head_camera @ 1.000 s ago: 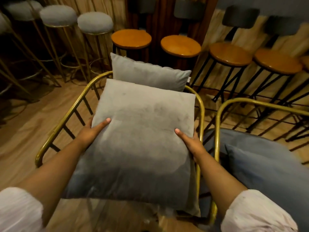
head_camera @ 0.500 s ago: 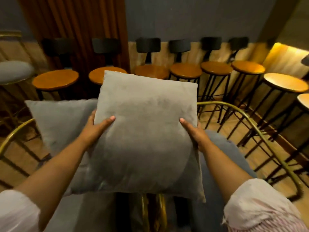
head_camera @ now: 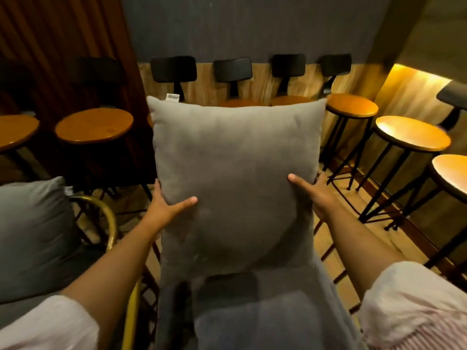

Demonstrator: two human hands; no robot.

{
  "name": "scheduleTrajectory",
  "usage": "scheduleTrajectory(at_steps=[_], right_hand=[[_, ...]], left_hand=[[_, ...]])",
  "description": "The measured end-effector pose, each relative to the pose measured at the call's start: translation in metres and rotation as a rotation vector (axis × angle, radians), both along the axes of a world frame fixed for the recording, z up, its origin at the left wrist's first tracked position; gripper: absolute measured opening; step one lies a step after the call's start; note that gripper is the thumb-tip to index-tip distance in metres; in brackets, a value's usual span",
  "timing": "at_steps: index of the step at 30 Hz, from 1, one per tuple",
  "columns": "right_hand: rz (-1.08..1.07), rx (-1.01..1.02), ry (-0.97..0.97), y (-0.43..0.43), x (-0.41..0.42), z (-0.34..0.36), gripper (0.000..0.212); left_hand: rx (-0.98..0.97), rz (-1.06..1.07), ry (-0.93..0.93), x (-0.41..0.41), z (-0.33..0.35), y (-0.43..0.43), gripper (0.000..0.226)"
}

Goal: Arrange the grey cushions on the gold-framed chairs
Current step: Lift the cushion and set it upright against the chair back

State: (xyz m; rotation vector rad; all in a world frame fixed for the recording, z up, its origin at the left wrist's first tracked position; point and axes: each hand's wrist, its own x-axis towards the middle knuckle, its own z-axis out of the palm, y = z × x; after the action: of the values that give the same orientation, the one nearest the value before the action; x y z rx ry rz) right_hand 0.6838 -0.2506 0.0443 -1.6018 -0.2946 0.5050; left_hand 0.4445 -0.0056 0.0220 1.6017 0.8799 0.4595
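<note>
**Both hands on one grey cushion, held upright over a chair seat**

Left hand (head_camera: pixel 168 202) grips the left edge of the grey cushion (head_camera: pixel 235 173), thumb lying across the front face, pointing toward 3 o'clock; the other fingers wrap behind and are hidden. Right hand (head_camera: pixel 314 195) grips the right edge the same way, thumb on the front pointing toward 10 o'clock, fingers behind. The hands are well apart, the cushion's width between them, each clamped on its side at about the cushion's lower third.

Cushion stands upright, face toward the camera, filling the centre of the view. A small white tag (head_camera: pixel 172 97) sticks up from its top edge at 11 o'clock. Its lower edge meets the grey seat pad (head_camera: pixel 265 311) of the chair at 6 o'clock; whether it rests there or only hangs just above, I cannot tell.

At 8 o'clock, a second grey cushion (head_camera: pixel 32 228) sits on the neighbouring chair, with a curved gold frame (head_camera: pixel 108 218) beside it. A strip of gold tubing (head_camera: pixel 132 314) shows at 7 o'clock between the two seats.

Behind, from 9 o'clock round to 3 o'clock, a row of bar stools (head_camera: pixel 94 125) with round wooden seats and black legs; several carry small black backrests (head_camera: pixel 173 68) against a dark wall. Warm light falls on the stools at 3 o'clock. Wooden floor (head_camera: pixel 353 218) shows at right.

White sleeves (head_camera: pixel 414 306) cover both upper arms at the bottom corners.
</note>
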Motion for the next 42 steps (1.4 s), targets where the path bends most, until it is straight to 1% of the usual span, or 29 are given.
scheduleTrajectory(at_steps=[1,3,5,7,9,10,11,13,14,15,18,20,21,23,24,27,30,31,33,36,37,39,42], right_hand=[[0.008,0.015,0.002,0.002,0.016,-0.003,0.122],[0.012,0.005,0.004,0.007,0.044,-0.014,0.138],[0.025,-0.009,0.000,0.011,0.067,-0.029,0.146],[0.042,-0.021,0.020,0.013,0.086,-0.048,0.148],[0.062,-0.011,0.038,0.015,0.097,-0.068,0.145],[0.067,-0.001,0.048,0.016,0.100,-0.079,0.141],[0.065,0.009,0.050,0.016,0.102,-0.091,0.135],[0.051,0.027,0.055,0.017,0.108,-0.115,0.120],[0.046,0.033,0.060,0.017,0.109,-0.126,0.117],[0.043,0.034,0.061,0.017,0.110,-0.137,0.118],[0.024,-0.003,0.043,0.020,0.109,-0.169,0.115],[0.013,-0.037,0.041,0.023,0.106,-0.185,0.116],[0.013,-0.048,0.038,0.025,0.106,-0.190,0.119],[0.014,-0.068,0.026,0.029,0.109,-0.192,0.125],[0.010,-0.075,0.017,0.031,0.111,-0.190,0.124],[-0.029,-0.087,-0.012,0.036,0.117,-0.184,0.111],[-0.054,-0.122,-0.014,0.041,0.122,-0.178,0.103],[-0.056,-0.133,-0.005,0.042,0.123,-0.178,0.104],[-0.053,-0.146,0.013,0.040,0.122,-0.181,0.108],[-0.031,-0.176,0.045,0.035,0.117,-0.191,0.123],[-0.029,-0.182,0.046,0.034,0.116,-0.194,0.125],[-0.040,-0.175,0.045,0.035,0.115,-0.197,0.118],[-0.075,-0.137,-0.017,0.038,0.104,-0.194,0.102]], left_hand=[[-0.012,0.007,0.000,0.017,-0.006,0.000,0.140],[-0.018,0.013,-0.023,0.046,-0.022,0.001,0.136],[-0.026,0.033,-0.016,0.066,-0.038,0.005,0.142],[-0.040,0.072,0.029,0.084,-0.054,0.010,0.149],[-0.043,0.085,0.071,0.096,-0.066,0.013,0.153],[-0.042,0.083,0.081,0.101,-0.073,0.013,0.152],[-0.044,0.083,0.090,0.106,-0.080,0.013,0.147],[-0.050,0.085,0.077,0.113,-0.101,0.015,0.131],[-0.059,0.094,0.064,0.114,-0.111,0.015,0.123],[-0.069,0.101,0.057,0.115,-0.121,0.015,0.118],[-0.105,0.124,0.066,0.113,-0.153,0.014,0.115],[-0.139,0.150,0.062,0.110,-0.170,0.014,0.108],[-0.147,0.166,0.054,0.110,-0.175,0.016,0.105],[-0.166,0.180,0.043,0.114,-0.179,0.020,0.108],[-0.158,0.180,0.053,0.116,-0.179,0.022,0.106],[-0.065,0.198,0.056,0.125,-0.175,0.023,0.085],[0.004,0.177,0.059,0.128,-0.171,0.025,0.077],[0.001,0.163,0.063,0.128,-0.171,0.025,0.078],[-0.029,0.137,0.091,0.129,-0.174,0.026,0.086],[-0.099,0.137,0.149,0.129,-0.182,0.024,0.099],[-0.111,0.138,0.150,0.129,-0.184,0.024,0.104],[-0.124,0.148,0.146,0.131,-0.184,0.023,0.106],[-0.029,0.196,0.117,0.132,-0.181,0.012,0.100]])
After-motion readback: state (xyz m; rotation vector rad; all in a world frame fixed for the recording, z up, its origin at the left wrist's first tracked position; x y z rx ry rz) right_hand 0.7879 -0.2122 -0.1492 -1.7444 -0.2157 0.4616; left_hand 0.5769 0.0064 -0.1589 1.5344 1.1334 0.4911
